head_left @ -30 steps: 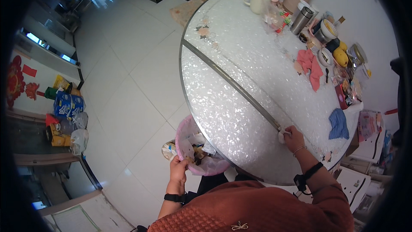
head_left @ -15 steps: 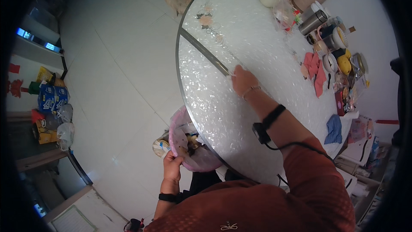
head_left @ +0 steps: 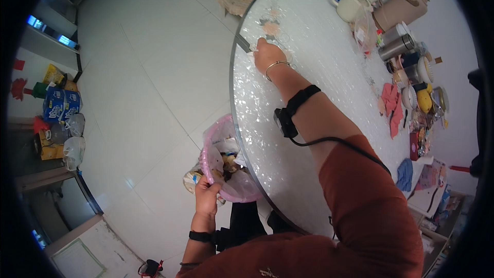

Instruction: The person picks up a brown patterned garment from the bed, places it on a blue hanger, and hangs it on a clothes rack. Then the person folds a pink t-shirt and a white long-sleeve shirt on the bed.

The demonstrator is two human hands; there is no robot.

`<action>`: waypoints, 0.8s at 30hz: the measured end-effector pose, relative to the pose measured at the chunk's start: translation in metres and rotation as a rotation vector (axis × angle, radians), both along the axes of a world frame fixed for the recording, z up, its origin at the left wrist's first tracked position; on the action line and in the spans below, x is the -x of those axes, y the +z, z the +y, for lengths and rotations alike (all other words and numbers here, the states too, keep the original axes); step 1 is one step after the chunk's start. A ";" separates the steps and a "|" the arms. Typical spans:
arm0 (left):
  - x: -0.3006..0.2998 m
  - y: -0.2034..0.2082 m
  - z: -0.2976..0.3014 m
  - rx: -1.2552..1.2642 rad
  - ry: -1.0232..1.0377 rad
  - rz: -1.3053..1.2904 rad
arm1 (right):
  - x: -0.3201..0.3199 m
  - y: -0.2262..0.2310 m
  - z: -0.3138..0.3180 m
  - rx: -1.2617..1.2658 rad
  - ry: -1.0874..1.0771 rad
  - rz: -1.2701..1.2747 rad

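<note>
My left hand (head_left: 208,196) grips the near rim of a pink trash bin (head_left: 211,175) with a clear liner. Crumpled white pieces and brown scraps lie in the bin, which is held partly beneath the edge of a round table (head_left: 288,149). The tabletop has a glossy clear cover. My right hand (head_left: 270,55) is closed at the table's far left, beside a dark grey strip (head_left: 243,43) that runs in from the edge. A small white piece (head_left: 251,55), perhaps tissue, shows at its fingertips. My forearm covers the area behind this hand.
Along the table's right side stand a cream mug (head_left: 352,6), a large beige jug (head_left: 401,7), a steel flask (head_left: 396,47) and bowls. A pink cloth (head_left: 392,108) and a blue cloth (head_left: 404,175) lie nearer. Bags and blue packs (head_left: 62,104) sit at the left wall.
My right hand has moved away from me and left along the grey strip, close to the table edge. My left hand still holds the bin rim. The view has shifted slightly.
</note>
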State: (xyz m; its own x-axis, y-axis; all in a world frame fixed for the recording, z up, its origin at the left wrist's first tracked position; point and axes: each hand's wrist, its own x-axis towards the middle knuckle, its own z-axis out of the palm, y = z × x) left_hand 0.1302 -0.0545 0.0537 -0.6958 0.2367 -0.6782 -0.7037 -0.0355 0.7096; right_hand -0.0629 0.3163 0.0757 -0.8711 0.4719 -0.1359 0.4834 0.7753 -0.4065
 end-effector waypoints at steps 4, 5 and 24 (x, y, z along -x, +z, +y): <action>0.010 0.000 0.003 -0.022 0.049 0.049 | 0.034 -0.002 0.004 0.023 -0.011 0.090; 0.012 -0.001 0.003 -0.039 0.047 0.034 | 0.038 -0.004 0.005 0.023 0.002 0.099; -0.131 0.013 -0.050 0.117 -0.063 0.088 | -0.373 0.014 -0.157 0.294 0.505 0.038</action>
